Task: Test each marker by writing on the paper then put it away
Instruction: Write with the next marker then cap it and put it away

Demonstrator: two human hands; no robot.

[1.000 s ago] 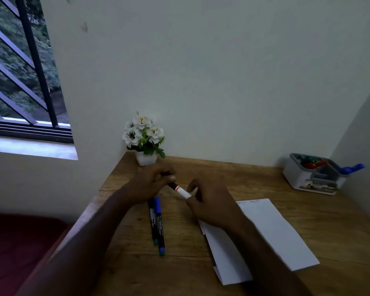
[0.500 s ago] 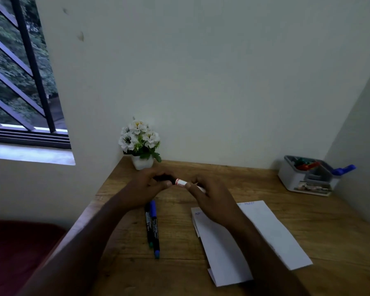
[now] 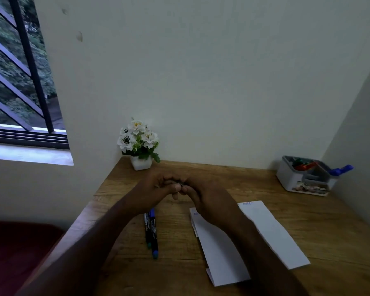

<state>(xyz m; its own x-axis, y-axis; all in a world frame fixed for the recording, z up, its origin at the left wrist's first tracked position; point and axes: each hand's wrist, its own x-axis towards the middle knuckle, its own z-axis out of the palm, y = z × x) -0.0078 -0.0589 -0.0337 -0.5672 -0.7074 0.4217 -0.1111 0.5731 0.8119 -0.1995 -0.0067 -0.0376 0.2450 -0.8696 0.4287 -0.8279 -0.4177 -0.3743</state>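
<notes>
At centre frame above the bench (image 3: 233, 178), the left hand (image 3: 152, 193) and right hand (image 3: 209, 199) have closed together, fingers clamped on the marker (image 3: 180, 184), its white barrel now hidden, suggesting recapping, the paper (image 3: 271, 229) lying lower right.

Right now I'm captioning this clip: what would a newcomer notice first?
First, the left hand and right hand meeting mid-desk, fingers curled round a small marker that is mostly hidden. Then the white paper under the right forearm, and two markers lying side by side left of it. A white flower pot stands at the back wall.
</notes>
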